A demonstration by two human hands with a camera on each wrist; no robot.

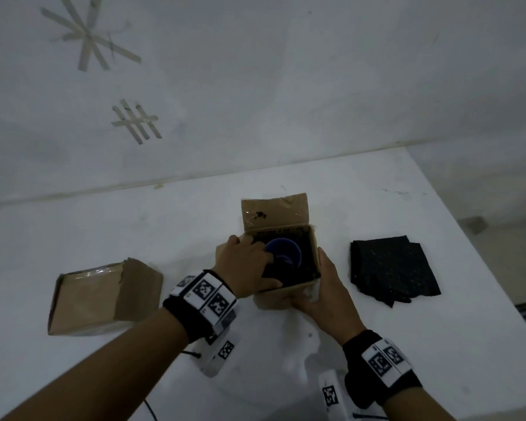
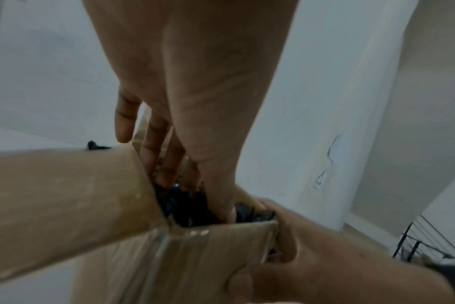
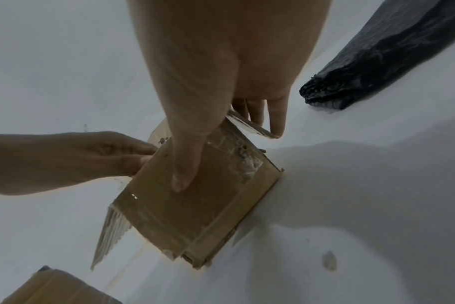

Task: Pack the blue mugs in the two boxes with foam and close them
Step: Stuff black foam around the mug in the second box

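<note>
An open cardboard box (image 1: 274, 296) stands mid-table, lined with black foam (image 1: 308, 262). A blue mug (image 1: 286, 255) sits upright inside it. My left hand (image 1: 255, 262) reaches in from the left; its straight fingers (image 2: 153, 144) go down between the left wall and the mug, and the thumb pushes into the foam (image 2: 195, 209) at the near corner. Only a sliver of the mug (image 2: 175, 186) shows there. My right hand (image 1: 319, 284) grips the box's near right corner, thumb (image 3: 187, 164) flat on the front wall (image 3: 182, 205). A second box (image 1: 104, 299) lies closed at the left.
Several loose black foam sheets (image 1: 392, 271) lie to the right of the open box, near the table's right edge (image 1: 480, 268). The box's rear flap (image 1: 274, 211) stands upright. The white wall behind carries tape marks (image 1: 137, 123).
</note>
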